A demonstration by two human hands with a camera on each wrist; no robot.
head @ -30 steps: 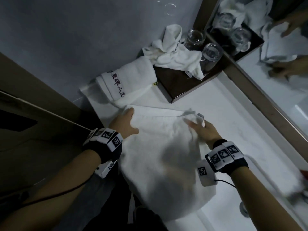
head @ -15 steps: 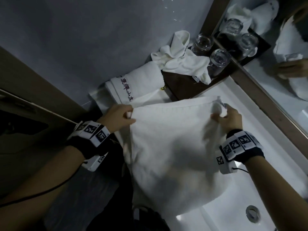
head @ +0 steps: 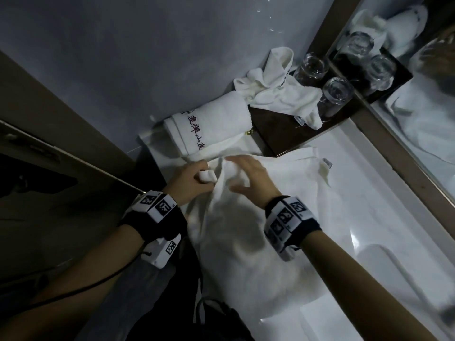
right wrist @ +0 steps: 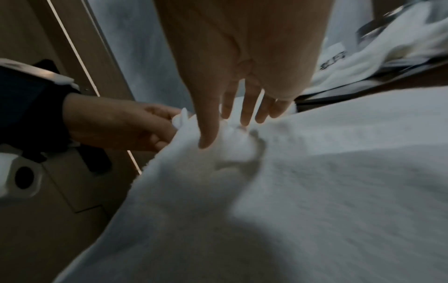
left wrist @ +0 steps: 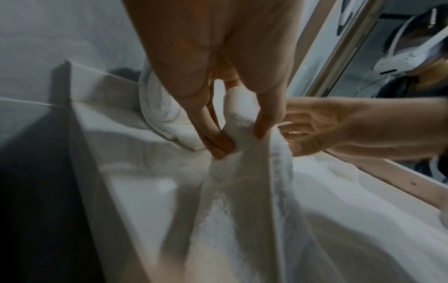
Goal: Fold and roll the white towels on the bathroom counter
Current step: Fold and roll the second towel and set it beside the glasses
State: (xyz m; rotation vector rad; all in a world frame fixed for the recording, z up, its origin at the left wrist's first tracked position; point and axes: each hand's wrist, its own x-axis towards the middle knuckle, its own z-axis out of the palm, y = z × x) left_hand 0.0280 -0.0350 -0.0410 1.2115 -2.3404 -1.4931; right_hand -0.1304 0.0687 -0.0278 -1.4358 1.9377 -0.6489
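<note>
A large white towel (head: 266, 230) lies spread over the white counter (head: 369, 217) and hangs off its front edge. My left hand (head: 194, 178) pinches a bunched corner of it (left wrist: 240, 118) between thumb and fingers. Just to the right, my right hand (head: 248, 173) hovers with straight spread fingers (right wrist: 244, 113) touching the same corner of the towel (right wrist: 315, 191). A rolled white towel (head: 211, 126) with red lettering lies behind my hands against the wall. A crumpled white towel (head: 278, 92) sits on the dark tray.
The dark wooden tray (head: 290, 134) at the back holds two upturned glasses (head: 337, 92). A framed mirror (head: 418, 119) runs along the right side. A grey wall (head: 123, 57) stands behind, and a brown door panel (head: 49, 119) is at the left.
The towel, held up by both top corners, has come down onto the counter. My right hand let go of its corner and moved left beside my left hand, which still holds its corner.
</note>
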